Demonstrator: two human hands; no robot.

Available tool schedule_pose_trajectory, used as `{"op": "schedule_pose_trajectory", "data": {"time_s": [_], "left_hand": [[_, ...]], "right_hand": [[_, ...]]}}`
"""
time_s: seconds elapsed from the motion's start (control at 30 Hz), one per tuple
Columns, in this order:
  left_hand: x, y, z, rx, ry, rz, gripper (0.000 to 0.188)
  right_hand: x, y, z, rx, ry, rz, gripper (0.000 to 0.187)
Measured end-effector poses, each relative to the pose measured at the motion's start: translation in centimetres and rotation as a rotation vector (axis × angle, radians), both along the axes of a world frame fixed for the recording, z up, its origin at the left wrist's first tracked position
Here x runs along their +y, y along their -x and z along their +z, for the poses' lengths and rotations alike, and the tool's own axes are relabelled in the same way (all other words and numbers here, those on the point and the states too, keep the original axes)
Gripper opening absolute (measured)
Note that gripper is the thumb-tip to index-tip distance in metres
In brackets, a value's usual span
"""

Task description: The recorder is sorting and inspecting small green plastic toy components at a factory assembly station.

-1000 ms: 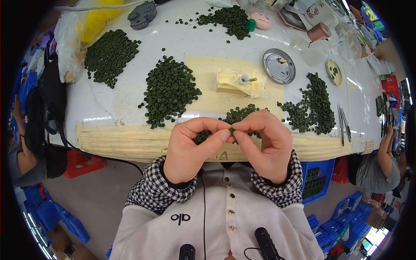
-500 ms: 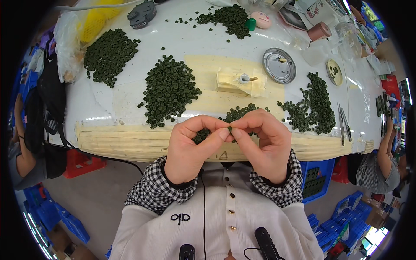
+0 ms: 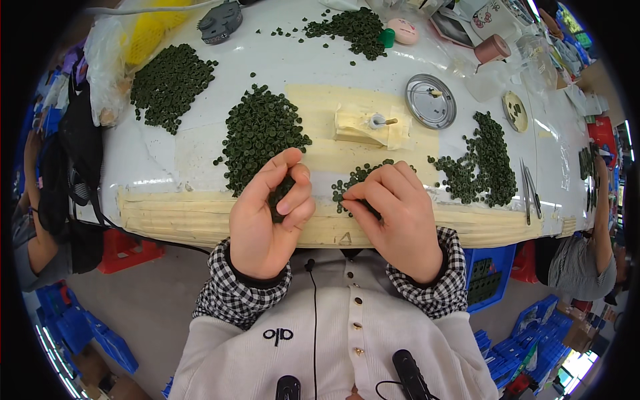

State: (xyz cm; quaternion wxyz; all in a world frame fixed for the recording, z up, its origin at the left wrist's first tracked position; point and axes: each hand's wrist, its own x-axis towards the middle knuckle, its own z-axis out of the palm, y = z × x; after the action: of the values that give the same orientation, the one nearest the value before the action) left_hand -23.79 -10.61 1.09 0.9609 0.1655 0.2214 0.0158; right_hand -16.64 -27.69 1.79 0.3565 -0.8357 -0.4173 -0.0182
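Observation:
My left hand (image 3: pixel 267 220) is raised at the table's front edge, its fingers curled round a cluster of small dark green round pieces (image 3: pixel 283 192). To its right, my right hand (image 3: pixel 400 217) is lowered palm down, thumb and forefinger pinched together at the edge of a small heap of the same green pieces (image 3: pixel 360 175). Whatever those fingertips hold is too small to make out. Part of this heap is hidden under the right hand. Just beyond my left hand lies a larger heap of green round pieces (image 3: pixel 263 130).
More green heaps lie far left (image 3: pixel 170 87), at the back (image 3: pixel 353 30) and at right (image 3: pixel 490 157). A taped block with an upright peg (image 3: pixel 373 123) stands mid-table. Beside it are a round metal tin (image 3: pixel 430 100), a pale dish (image 3: pixel 514 111) and tweezers (image 3: pixel 530 190). Co-workers sit on both sides.
My hands were together, fingertips meeting over one tiny piece. They have parted: the left turned to show green pieces in its curled fingers, the right lowered to the small heap.

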Motion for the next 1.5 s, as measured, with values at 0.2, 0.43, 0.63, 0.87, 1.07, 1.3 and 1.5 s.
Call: {"op": "schedule_pose_trajectory", "data": {"time_s": [0.2,0.43,0.63,0.87,1.07,1.3,1.5], "left_hand": [[-0.3,0.0,0.1,0.000,-0.037,-0.044,0.022],[-0.2,0.3,-0.3,-0.086,-0.102,-0.107,0.023],[-0.7,-0.3,1.1,0.055,-0.154,-0.080,0.027],[-0.3,0.2,0.1,-0.055,-0.164,-0.072,0.022],[0.0,0.5,-0.3,-0.079,-0.141,-0.049,0.022],[0.0,0.3,0.1,-0.073,-0.169,-0.077,0.024],[0.4,0.4,-0.1,-0.079,-0.173,-0.032,0.024]], "right_hand": [[0.6,0.1,-0.4,-0.154,0.117,-0.002,0.015],[0.7,0.3,-0.1,-0.141,0.176,-0.022,0.016],[0.7,0.0,-0.7,-0.153,0.121,-0.071,0.015],[1.1,-0.2,-0.6,-0.234,0.108,-0.050,0.013],[1.9,-0.1,0.6,-0.330,0.274,0.024,0.013],[1.7,-0.2,-0.5,-0.313,0.215,-0.016,0.010],[1.2,-0.4,0.5,-0.182,0.177,-0.072,0.014]]}}
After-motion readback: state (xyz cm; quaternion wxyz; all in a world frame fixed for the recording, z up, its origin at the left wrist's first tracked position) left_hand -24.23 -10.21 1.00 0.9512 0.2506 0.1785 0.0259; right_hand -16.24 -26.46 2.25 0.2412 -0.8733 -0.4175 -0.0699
